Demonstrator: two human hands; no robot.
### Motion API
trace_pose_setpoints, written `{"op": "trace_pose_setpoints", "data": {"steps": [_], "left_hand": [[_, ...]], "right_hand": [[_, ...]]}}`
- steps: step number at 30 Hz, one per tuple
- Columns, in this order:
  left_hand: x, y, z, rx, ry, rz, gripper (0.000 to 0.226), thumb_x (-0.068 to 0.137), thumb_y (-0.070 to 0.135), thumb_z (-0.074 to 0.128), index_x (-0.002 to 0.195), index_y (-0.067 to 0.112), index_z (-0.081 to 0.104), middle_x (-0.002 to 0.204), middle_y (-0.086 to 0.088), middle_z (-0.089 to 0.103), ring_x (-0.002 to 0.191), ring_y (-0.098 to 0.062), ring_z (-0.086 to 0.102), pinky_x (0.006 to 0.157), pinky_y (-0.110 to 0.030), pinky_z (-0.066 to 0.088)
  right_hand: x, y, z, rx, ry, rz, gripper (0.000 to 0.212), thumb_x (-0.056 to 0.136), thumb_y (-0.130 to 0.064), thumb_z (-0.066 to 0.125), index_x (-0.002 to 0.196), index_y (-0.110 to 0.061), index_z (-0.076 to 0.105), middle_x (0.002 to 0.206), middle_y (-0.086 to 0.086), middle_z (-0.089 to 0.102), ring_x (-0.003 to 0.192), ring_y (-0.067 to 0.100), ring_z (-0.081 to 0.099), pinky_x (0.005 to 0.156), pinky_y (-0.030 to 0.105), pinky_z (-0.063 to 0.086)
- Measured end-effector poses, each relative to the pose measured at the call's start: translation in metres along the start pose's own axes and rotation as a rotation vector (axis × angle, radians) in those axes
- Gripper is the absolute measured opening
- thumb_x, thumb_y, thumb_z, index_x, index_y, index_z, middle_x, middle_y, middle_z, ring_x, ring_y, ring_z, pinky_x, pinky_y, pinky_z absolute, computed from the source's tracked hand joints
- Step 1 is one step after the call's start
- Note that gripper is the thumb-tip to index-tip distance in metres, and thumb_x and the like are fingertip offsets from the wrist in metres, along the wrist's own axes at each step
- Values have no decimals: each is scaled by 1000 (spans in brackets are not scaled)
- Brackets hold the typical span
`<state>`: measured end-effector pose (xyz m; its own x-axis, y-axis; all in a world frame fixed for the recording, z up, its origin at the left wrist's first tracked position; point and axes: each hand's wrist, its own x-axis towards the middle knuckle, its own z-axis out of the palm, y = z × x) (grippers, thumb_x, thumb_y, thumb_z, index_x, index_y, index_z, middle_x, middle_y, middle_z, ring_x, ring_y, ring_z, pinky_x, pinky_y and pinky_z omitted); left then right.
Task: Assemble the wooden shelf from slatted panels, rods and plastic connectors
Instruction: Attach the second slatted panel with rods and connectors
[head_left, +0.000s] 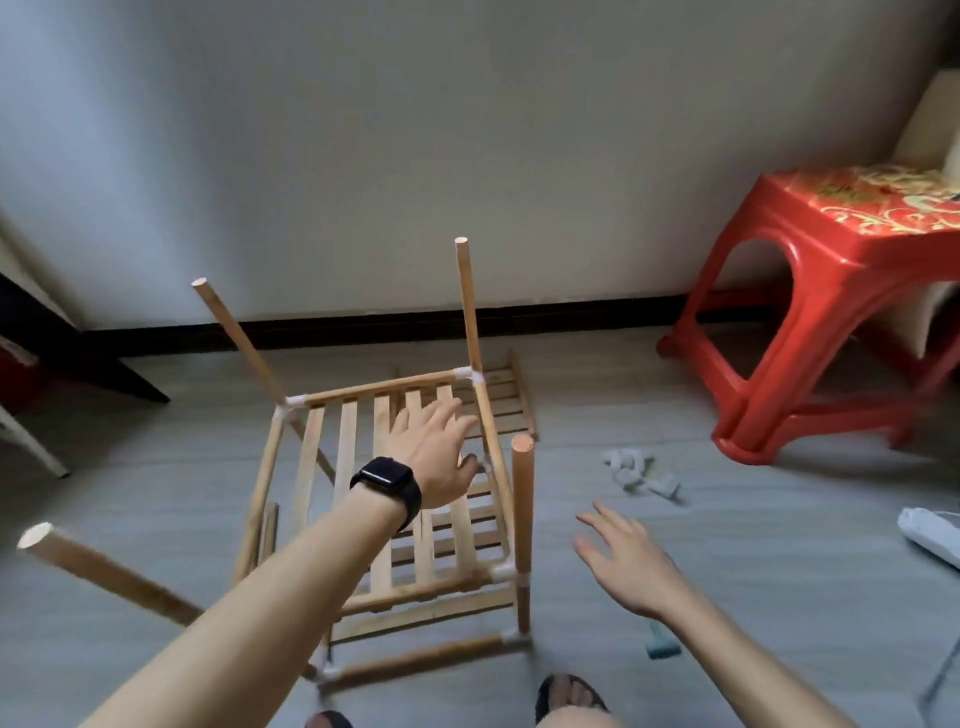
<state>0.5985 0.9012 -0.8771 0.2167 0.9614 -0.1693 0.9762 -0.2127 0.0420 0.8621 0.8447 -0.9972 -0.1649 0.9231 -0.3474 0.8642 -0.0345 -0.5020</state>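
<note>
Across the middle of the frame, the half-built wooden shelf (345, 441) stands on the grey floor, its rods (522, 499) sticking up at the corners. The left hand (434, 457), wearing a black watch (385, 480), reaches over the top slats with its fingers spread wide and holding nothing. The right hand (628, 561) hovers at lower right, fingers straight and empty. A spare slatted panel (511, 405) lies behind the shelf, and white plastic connectors (641, 475) are heaped to its right. A red stool (810, 260) fills the upper right; its gold pattern is too blurred to read.

Matt pale wooden shelf (395, 499), white plastic connectors (641, 475), glossy red plastic stool (810, 291).
</note>
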Motion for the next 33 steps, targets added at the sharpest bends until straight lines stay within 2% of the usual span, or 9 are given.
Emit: {"op": "trace_pose_setpoints", "data": {"steps": [3, 8, 12, 15, 18, 22, 28, 31, 33], "left_hand": [[42, 9, 30, -80, -70, -20, 65, 101, 54, 37, 158, 32, 17, 168, -1, 0, 154, -25, -1, 123, -54, 3], [105, 1, 62, -80, -21, -51, 73, 96, 66, 29, 159, 38, 4, 167, 1, -12, 154, -28, -11, 122, -58, -3], [109, -2, 94, -291, 27, -118, 73, 89, 62, 19, 155, 48, -8, 166, 9, -17, 153, -16, -15, 121, -56, -7], [110, -2, 104, -339, 91, -122, 70, 90, 59, 19, 154, 50, -9, 165, 13, -19, 152, -10, -15, 122, -54, -10], [113, -6, 105, -362, 97, -111, 71, 90, 59, 21, 155, 49, -7, 165, 13, -18, 153, -11, -13, 122, -53, -10], [112, -5, 107, -383, 94, -110, 72, 89, 59, 21, 156, 48, -5, 166, 11, -15, 153, -12, -12, 122, -53, -10], [108, -4, 106, -353, 77, -114, 72, 91, 58, 18, 156, 45, -10, 166, 10, -16, 153, -12, -13, 122, -54, -10], [103, -3, 102, -333, 74, -109, 68, 94, 57, 15, 156, 43, -11, 166, 10, -15, 153, -13, -12, 122, -53, -10], [102, -5, 93, -249, 46, -98, 64, 99, 56, 15, 157, 41, -8, 166, 8, -14, 153, -15, -11, 122, -54, -10]], "right_hand": [[45, 43, 8, -139, -77, 95, 61, 102, -48, 39, 157, -27, 25, 167, 0, 12, 152, 25, 15, 121, 38, 21], [140, 85, 11, -272, -161, 223, 69, 97, -47, 45, 158, -26, 20, 167, 9, 6, 149, 36, 19, 118, 46, 29], [199, 102, 8, -275, -115, 317, 70, 95, -40, 50, 157, -29, 20, 166, 10, 2, 142, 40, 31, 113, 46, 34], [226, 115, 10, -301, -124, 392, 66, 95, -33, 50, 155, -30, 23, 166, 9, -1, 143, 39, 32, 115, 42, 31], [239, 124, 21, -233, -152, 436, 69, 92, -19, 47, 156, -26, 25, 166, 10, 14, 142, 37, 36, 116, 44, 33], [229, 123, 44, -211, 22, 425, 42, 93, -9, 52, 136, -6, 50, 146, 18, 42, 127, 37, 51, 104, 41, 45], [173, 114, 86, -237, 71, 325, 29, 93, -4, 48, 120, -9, 57, 125, 17, 49, 108, 38, 57, 91, 37, 47], [148, 102, 97, -54, 96, 355, 25, 96, -12, 52, 119, -13, 62, 121, 17, 59, 111, 35, 58, 91, 34, 45], [136, 87, 87, 192, 213, 380, 22, 95, -18, 61, 115, -13, 67, 112, 14, 68, 106, 31, 62, 88, 32, 45]]}}
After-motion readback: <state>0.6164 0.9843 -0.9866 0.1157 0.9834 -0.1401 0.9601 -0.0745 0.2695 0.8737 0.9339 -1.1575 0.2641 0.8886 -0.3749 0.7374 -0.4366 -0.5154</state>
